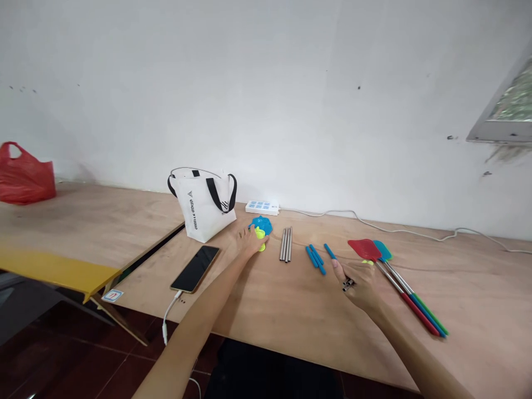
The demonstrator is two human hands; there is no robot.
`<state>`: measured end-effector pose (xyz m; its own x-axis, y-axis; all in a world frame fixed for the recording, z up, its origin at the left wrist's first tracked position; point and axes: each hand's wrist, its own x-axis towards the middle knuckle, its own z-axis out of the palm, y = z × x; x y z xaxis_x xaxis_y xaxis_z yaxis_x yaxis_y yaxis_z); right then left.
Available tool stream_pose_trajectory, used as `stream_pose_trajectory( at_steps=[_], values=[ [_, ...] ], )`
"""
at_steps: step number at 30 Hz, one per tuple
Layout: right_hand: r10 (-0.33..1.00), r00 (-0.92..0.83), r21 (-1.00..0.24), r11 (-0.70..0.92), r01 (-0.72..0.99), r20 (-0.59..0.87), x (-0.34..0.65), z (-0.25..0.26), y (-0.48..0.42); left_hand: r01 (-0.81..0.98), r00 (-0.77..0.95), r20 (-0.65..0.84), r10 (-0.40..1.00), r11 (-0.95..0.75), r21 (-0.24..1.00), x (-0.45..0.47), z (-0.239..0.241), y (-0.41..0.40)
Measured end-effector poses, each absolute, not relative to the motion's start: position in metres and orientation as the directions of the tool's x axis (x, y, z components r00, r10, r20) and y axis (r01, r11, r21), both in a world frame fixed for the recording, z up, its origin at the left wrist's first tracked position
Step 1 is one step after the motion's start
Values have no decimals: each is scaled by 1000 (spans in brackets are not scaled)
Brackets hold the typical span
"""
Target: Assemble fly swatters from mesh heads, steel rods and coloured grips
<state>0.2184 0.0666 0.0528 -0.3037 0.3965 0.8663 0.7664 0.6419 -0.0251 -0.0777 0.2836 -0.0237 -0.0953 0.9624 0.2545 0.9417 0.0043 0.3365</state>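
My left hand (248, 241) lies over the table with its fingers spread, touching or just above a yellow-green fly swatter head (260, 233). Blue swatter heads (262, 223) are directly behind it. My right hand (361, 284) is closed around several short metal tubes (348, 285), whose open ends stick out below the thumb. Close to that thumb is a blue handle tube (330, 251), and more blue handle tubes (315, 257) lie to its left. A row of silver tubes (286, 245) rests between my hands. Beyond my right hand lie a red-headed swatter (364, 249) and a blue-headed swatter (383, 250).
A phone (195, 269) on a white cable lies left of my left arm. Behind it stands a white bag (203, 208) with black handles. A power strip (262, 208) sits by the wall, its cord running right. A red plastic bag (25, 176) is on the left table.
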Motion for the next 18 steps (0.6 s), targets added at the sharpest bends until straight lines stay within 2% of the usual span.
stream_pose_trajectory(
  at_steps=[5, 12, 18],
  values=[
    [411, -289, -46, 638, 768, 865, 228, 49, 65, 932, -170, 273, 947, 65, 356, -70, -21, 286],
    [410, -280, -71, 660, 748, 868, 225, 46, 66, 883, -312, 297, 903, 159, 442, -52, -20, 281],
    [409, -280, -68, 658, 750, 868, 223, 50, 63, 878, -272, 314, 910, 101, 469, -58, -9, 279]
  ],
)
